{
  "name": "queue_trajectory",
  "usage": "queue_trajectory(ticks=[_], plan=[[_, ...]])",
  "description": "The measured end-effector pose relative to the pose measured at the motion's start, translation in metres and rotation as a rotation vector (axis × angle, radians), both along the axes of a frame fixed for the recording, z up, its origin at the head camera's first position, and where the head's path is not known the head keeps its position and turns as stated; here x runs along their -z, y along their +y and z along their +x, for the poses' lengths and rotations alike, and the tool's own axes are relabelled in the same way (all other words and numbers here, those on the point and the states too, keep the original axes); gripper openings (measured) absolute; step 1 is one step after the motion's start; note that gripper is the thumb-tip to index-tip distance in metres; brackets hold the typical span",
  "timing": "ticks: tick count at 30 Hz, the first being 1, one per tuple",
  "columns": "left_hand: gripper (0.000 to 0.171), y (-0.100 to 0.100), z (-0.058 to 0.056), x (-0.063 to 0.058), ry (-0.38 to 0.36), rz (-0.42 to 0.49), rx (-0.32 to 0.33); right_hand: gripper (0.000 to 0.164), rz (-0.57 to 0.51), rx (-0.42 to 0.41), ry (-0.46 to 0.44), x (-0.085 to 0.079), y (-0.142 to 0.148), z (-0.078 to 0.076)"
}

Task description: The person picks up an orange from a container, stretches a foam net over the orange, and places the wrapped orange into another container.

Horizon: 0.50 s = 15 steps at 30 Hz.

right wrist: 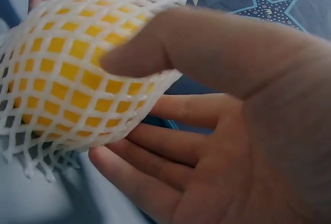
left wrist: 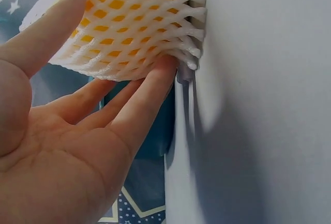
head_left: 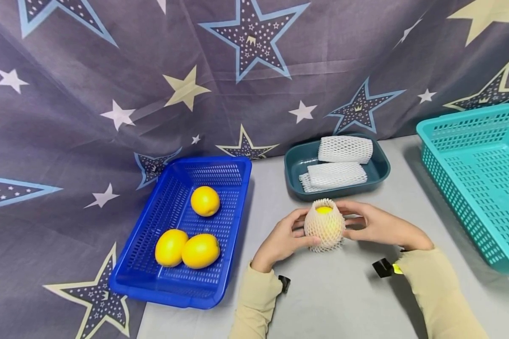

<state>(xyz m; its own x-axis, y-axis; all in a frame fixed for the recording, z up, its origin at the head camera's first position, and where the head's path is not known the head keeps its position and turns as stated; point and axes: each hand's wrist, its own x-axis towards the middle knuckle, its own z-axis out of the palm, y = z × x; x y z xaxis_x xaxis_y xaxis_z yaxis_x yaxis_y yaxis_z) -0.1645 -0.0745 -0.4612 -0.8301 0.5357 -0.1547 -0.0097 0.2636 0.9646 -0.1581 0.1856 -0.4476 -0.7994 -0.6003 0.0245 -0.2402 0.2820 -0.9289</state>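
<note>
A round yellow fruit [head_left: 324, 210] sits inside a white foam net sleeve [head_left: 324, 231], between both hands above the grey table. Its top shows through the sleeve's open upper end. My left hand [head_left: 285, 238] holds it from the left, thumb on the near side and fingers around the back and underside. From the right, my right hand [head_left: 371, 225] grips it too; in the right wrist view its thumb [right wrist: 139, 48] presses on the netting. Yellow shows through the mesh of the sleeve [left wrist: 134, 32] in the left wrist view, and the loose lower edge flares out.
A blue basket [head_left: 234, 245] at left holds three yellow fruits, one of them this fruit [head_left: 205, 201]. Behind the hands, a dark teal tray [head_left: 291, 176] contains flattened white foam nets [head_left: 338, 175]. A turquoise basket [head_left: 449, 197] stands at right. Starry cloth [head_left: 144, 56] hangs behind.
</note>
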Motion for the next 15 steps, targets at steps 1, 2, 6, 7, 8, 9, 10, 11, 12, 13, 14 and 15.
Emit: queue_trajectory(ticks=[1, 2, 6, 7, 8, 9, 10, 11, 12, 13, 14, 15], plan=[[0.067, 0.0, 0.0, 0.0, -0.001, 0.005, 0.001, 0.065, -0.001, 0.0, -0.004, 0.001, -0.001, 0.0], [0.067, 0.0, -0.001, 0.001, -0.001, 0.008, 0.002, 0.068, 0.001, 0.007, -0.005, 0.002, -0.002, 0.0], [0.065, 0.001, -0.002, 0.003, 0.005, 0.015, -0.002, 0.075, 0.011, 0.062, 0.016, 0.006, -0.008, -0.001], [0.064, 0.001, -0.002, 0.003, 0.007, 0.014, -0.006, 0.075, 0.011, 0.078, 0.025, 0.007, -0.01, -0.001], [0.064, 0.001, -0.003, 0.004, 0.008, 0.012, -0.011, 0.074, 0.015, 0.094, 0.037, 0.008, -0.013, -0.001], [0.063, 0.001, -0.003, 0.005, 0.011, 0.011, -0.018, 0.074, 0.025, 0.11, 0.05, 0.01, -0.015, -0.001], [0.063, 0.001, -0.003, 0.005, 0.016, 0.007, -0.025, 0.074, 0.038, 0.126, 0.062, 0.01, -0.018, -0.001], [0.062, 0.001, -0.003, 0.005, 0.021, 0.001, -0.033, 0.076, 0.045, 0.137, 0.07, 0.011, -0.02, -0.001], [0.062, 0.001, -0.002, 0.006, 0.025, -0.004, -0.04, 0.078, 0.058, 0.147, 0.078, 0.012, -0.022, -0.001], [0.062, 0.001, -0.002, 0.006, 0.029, -0.008, -0.047, 0.08, 0.068, 0.154, 0.086, 0.012, -0.024, -0.001], [0.062, 0.001, -0.002, 0.006, 0.031, -0.01, -0.054, 0.082, 0.08, 0.16, 0.097, 0.013, -0.027, -0.001], [0.061, 0.001, -0.002, 0.006, 0.033, -0.012, -0.059, 0.084, 0.087, 0.164, 0.103, 0.013, -0.028, 0.0]])
